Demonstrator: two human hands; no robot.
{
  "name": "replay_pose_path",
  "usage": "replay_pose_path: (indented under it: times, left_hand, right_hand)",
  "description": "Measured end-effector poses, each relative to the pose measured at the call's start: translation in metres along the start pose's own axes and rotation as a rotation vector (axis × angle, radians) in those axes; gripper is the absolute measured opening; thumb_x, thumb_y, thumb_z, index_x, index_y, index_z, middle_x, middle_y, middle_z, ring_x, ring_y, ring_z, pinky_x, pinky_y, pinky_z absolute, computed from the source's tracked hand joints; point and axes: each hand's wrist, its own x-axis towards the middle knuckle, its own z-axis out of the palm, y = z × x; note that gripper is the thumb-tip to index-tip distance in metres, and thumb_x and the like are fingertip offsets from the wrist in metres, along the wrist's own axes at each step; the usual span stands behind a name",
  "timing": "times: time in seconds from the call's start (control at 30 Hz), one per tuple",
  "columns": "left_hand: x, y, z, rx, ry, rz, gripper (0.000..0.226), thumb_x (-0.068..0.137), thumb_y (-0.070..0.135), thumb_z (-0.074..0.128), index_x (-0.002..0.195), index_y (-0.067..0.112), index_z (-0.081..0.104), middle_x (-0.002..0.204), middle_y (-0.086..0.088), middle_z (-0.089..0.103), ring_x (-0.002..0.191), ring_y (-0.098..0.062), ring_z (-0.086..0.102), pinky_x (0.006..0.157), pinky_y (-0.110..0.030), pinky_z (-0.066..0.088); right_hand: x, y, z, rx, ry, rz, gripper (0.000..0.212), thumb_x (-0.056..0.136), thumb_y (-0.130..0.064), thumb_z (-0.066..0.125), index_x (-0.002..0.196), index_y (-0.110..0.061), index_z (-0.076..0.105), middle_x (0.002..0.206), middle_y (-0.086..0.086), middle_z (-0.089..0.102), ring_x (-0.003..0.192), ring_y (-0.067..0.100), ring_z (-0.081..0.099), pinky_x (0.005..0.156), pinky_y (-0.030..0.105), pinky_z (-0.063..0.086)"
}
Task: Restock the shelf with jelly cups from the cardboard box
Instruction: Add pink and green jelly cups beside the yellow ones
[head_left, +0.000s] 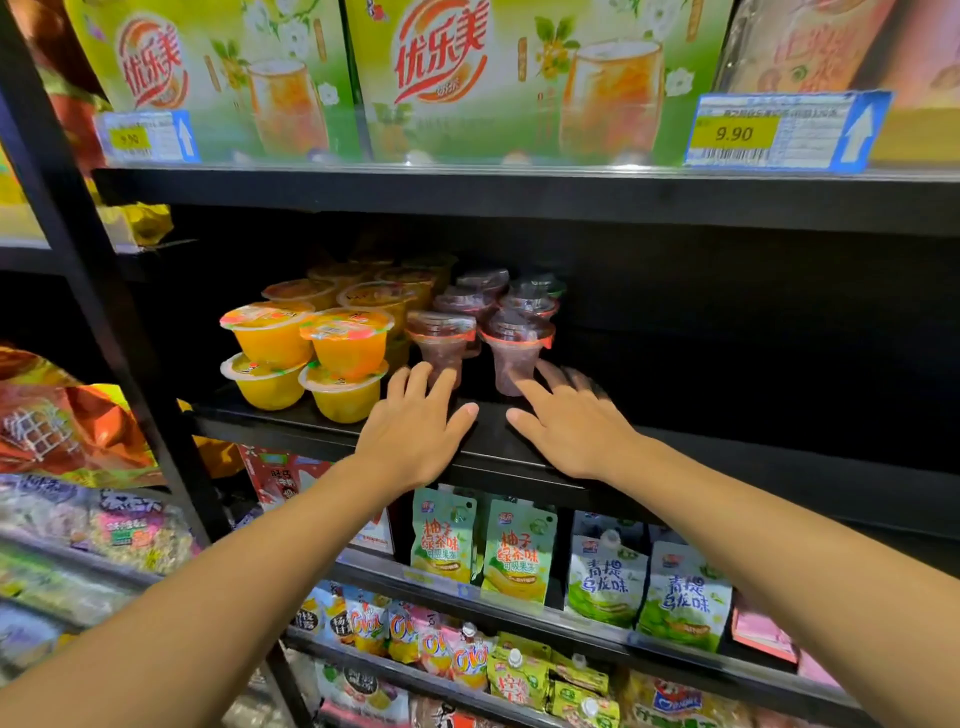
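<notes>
Dark purple jelly cups stand in two rows on the black middle shelf (519, 457). The front left purple cup (441, 338) and the front right purple cup (517, 345) are nearest me. My left hand (415, 426) reaches in with straight fingers, its fingertips at the base of the front left cup. My right hand (566, 421) is spread flat, its index finger touching the base of the front right cup; its fingers are blurred. Neither hand holds anything. The cardboard box is out of view.
Stacked yellow-orange jelly cups (311, 353) fill the shelf left of the purple ones. The shelf's right half is dark and bare. Green drink boxes (509, 78) and price tags sit above. Pouches (519, 545) hang on lower shelves. A black upright post (104, 312) stands at left.
</notes>
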Motion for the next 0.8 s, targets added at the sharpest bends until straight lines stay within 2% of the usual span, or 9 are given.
replay_pose_path:
  times: [0.17,0.37,0.5,0.63,0.8]
  left_hand:
    - [0.013,0.002,0.001,0.042,-0.01,0.001,0.054,0.102,0.055,0.031,0.142,0.019,0.037,0.144,-0.009,0.035,0.137,-0.032,0.028,0.104,-0.048,0.041]
    - [0.019,0.005,0.001,0.043,-0.043,-0.014,0.054,0.102,0.055,0.031,0.14,0.017,0.041,0.142,-0.009,0.038,0.134,-0.032,0.031,0.103,-0.047,0.041]
    - [0.018,0.006,0.0,0.042,-0.051,-0.006,0.053,0.102,0.055,0.031,0.141,0.02,0.038,0.141,-0.009,0.038,0.132,-0.032,0.032,0.102,-0.047,0.041]
    - [0.012,0.007,-0.002,0.014,-0.052,-0.001,0.056,0.103,0.054,0.03,0.149,0.022,0.029,0.149,-0.01,0.032,0.14,-0.032,0.024,0.108,-0.048,0.037]
    - [-0.008,0.006,-0.006,-0.07,0.003,0.025,0.061,0.103,0.052,0.032,0.157,0.026,0.02,0.161,-0.007,0.021,0.148,-0.029,0.014,0.115,-0.047,0.029]
  right_hand:
    - [0.009,0.0,0.005,0.021,-0.005,-0.001,0.061,0.104,-0.056,0.026,0.158,-0.042,0.002,0.167,-0.001,0.002,0.152,0.034,0.006,0.121,0.054,0.014]
    - [0.013,0.001,0.008,0.027,0.007,-0.014,0.06,0.103,-0.056,0.027,0.157,-0.045,0.002,0.167,-0.002,0.004,0.15,0.034,0.009,0.12,0.054,0.017]
    - [0.012,0.001,0.005,0.031,0.004,-0.018,0.06,0.103,-0.056,0.027,0.157,-0.045,0.003,0.167,-0.002,0.005,0.149,0.034,0.011,0.119,0.055,0.018]
    - [0.009,-0.002,0.002,0.034,0.004,-0.012,0.061,0.103,-0.057,0.029,0.157,-0.042,0.006,0.167,0.002,0.008,0.149,0.036,0.014,0.117,0.056,0.022]
    - [-0.001,-0.011,-0.002,0.05,0.03,0.001,0.059,0.102,-0.058,0.031,0.155,-0.035,0.019,0.162,0.008,0.023,0.145,0.037,0.024,0.111,0.054,0.03]
